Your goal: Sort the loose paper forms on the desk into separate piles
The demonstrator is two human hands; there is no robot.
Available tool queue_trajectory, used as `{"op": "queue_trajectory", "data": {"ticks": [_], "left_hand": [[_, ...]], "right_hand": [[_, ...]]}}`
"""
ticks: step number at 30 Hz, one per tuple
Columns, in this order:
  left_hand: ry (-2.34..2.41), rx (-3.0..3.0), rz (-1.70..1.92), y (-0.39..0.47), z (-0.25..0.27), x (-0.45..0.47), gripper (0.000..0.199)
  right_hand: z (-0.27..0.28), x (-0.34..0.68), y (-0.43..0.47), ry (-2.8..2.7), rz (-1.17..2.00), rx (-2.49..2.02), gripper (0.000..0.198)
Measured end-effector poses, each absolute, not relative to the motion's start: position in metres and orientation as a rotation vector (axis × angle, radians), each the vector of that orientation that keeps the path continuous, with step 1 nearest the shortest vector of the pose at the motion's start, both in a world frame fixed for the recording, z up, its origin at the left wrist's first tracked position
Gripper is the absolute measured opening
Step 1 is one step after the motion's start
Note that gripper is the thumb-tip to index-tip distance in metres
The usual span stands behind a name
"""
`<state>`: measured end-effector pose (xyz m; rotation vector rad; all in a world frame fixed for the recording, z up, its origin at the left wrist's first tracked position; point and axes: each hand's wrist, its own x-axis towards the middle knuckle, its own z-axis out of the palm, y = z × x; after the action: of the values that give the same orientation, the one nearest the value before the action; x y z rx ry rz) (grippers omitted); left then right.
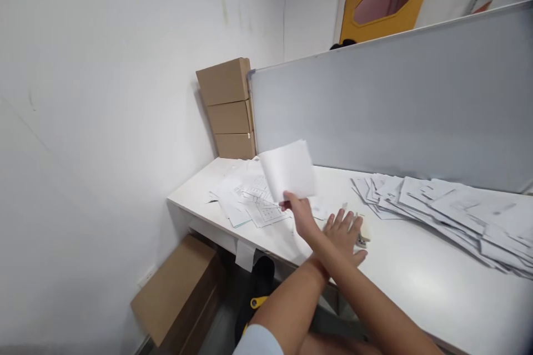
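My forearms cross over the white desk (416,266), the right one on top. My right hand (300,212) reaches to the left and pinches a white sheet of paper (289,169) by its lower edge. The sheet is raised above a loose spread of printed papers (241,194) and slightly blurred. My left hand (345,236) lies palm down with fingers spread, right beside a cream-coloured stapler (364,231). Part of the stapler is hidden behind the fingers. No object shows in the left hand.
Overlapping stacks of paper (453,211) lie along the desk's right side. Cardboard boxes (228,113) stand piled in the back left corner against a grey partition (383,105). Another cardboard box (179,283) is on the floor at left, near a black and yellow object (258,302).
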<state>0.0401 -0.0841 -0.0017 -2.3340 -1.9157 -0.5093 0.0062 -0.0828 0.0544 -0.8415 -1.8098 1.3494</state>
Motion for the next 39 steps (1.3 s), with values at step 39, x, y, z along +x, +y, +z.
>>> {"op": "queue_trajectory", "data": {"ticks": [39], "left_hand": [[-2.248,-2.148,-0.599,-0.05,-0.003,0.027,0.064]], "right_hand": [[-0.02,0.38,0.112,-1.298,0.217,-2.134,0.046]]}}
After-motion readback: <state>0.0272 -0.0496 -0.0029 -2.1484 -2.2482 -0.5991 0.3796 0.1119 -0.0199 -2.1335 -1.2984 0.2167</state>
